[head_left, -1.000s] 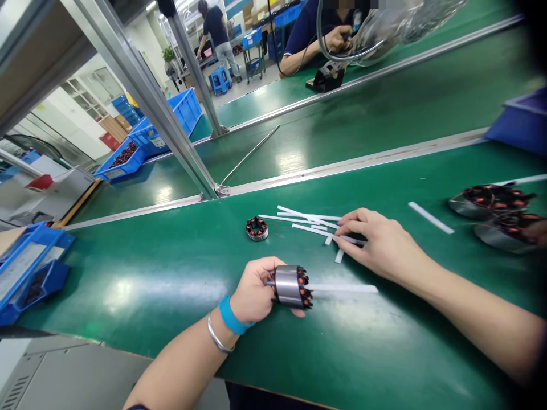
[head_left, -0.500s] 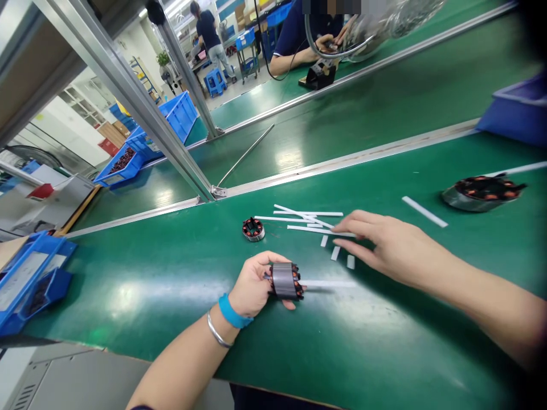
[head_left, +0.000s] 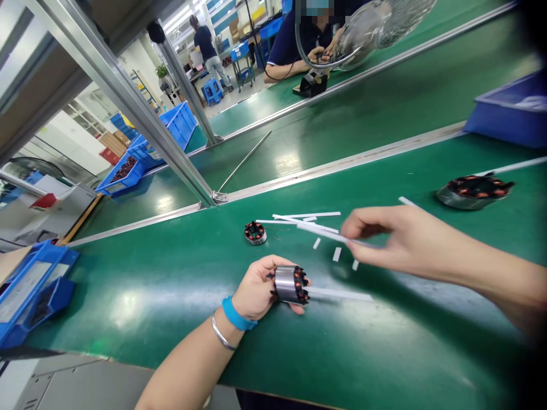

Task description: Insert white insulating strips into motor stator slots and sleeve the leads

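My left hand [head_left: 256, 287] is closed around a motor stator [head_left: 290, 285], a grey metal ring with black end pieces and copper windings. From its right end a white strip [head_left: 342, 294] sticks out over the green table. Up and to the right, my right hand [head_left: 393, 236] pinches another white strip [head_left: 322, 230] between thumb and fingers, just above a loose pile of strips [head_left: 316, 216]. Short white pieces [head_left: 337, 254] lie below the pile. A smaller stator [head_left: 255, 233] rests left of the strips, and a larger-looking one [head_left: 474, 192] sits at the right with a strip in it.
Blue bins [head_left: 38, 290] stand at the left edge, and a blue bin [head_left: 508, 111] is at the right. A metal frame post [head_left: 128, 108] rises at the back left. Across the bench a person's hands [head_left: 322, 54] work behind a ring-shaped fixture. A thin rod [head_left: 245, 159] leans near the post.
My right hand has closed on a white strip and drawn it slightly right, off the pile. My left hand still holds the stator, tilted a little differently. The view has shifted slightly.
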Tool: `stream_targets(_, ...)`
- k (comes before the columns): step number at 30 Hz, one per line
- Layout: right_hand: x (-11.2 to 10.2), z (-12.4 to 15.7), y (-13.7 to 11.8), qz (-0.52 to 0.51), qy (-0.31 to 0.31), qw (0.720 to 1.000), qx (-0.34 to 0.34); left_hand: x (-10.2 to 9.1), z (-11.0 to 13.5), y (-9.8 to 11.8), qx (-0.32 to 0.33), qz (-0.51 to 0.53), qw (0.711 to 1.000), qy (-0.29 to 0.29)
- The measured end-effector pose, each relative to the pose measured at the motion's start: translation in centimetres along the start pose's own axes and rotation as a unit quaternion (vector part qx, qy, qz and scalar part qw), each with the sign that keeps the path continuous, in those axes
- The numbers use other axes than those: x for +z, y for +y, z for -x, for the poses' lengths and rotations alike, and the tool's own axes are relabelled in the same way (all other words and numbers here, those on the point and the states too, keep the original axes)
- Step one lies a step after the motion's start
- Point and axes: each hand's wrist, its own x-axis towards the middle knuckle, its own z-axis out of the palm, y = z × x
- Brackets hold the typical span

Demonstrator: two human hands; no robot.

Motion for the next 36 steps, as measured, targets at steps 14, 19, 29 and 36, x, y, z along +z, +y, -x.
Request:
stream_targets(14,1.7,2.3,-4.2,-0.223,-0.109,0.965,0.086,0.8,0.4,-0.3,-0.01,0.033,0.999,-0.015)
stream_targets(19,3.9,2.7,-4.6,-0.265,-0.108,0.95,0.128,1.9,0.8,-0.9,0.006,-0.072,0.996,0.055)
stream_targets(29,4.8,3.2,-3.7,-0.215,-0.118,0.969,0.026,1.6,1.5,-1.7,0.061,-0.228,0.967,0.097)
stream_targets(36,4.4,3.3,-4.4,-0.233,-0.115,0.963,0.069,1.6,1.4,-2.1,0.038,-0.159,0.985,0.051)
